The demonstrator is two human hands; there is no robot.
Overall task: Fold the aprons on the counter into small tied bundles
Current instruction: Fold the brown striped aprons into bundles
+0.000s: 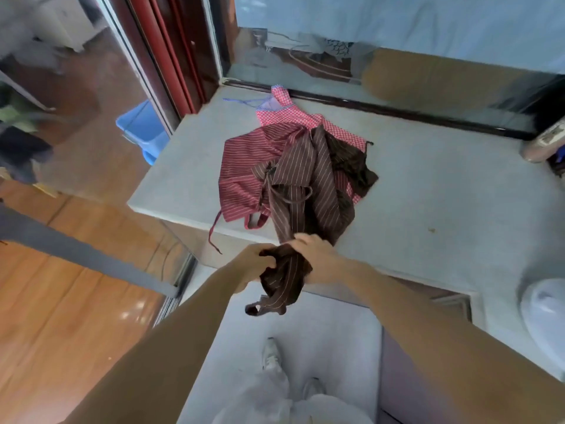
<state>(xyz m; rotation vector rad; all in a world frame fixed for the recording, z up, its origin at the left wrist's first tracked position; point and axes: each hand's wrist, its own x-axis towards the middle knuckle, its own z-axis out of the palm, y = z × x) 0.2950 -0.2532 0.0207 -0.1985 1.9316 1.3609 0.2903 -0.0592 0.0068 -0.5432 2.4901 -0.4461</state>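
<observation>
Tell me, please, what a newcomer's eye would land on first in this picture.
The left hand and right hand grip the bunched end of a brown striped apron at the near edge of the counter. Behind it, a red striped apron and a pink checked apron lie in a loose heap mid-counter.

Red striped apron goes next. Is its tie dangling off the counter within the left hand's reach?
Probably, once freed: the left hand grips the brown striped apron, and the red tie hangs uncovered close beside it off the counter edge.
</observation>
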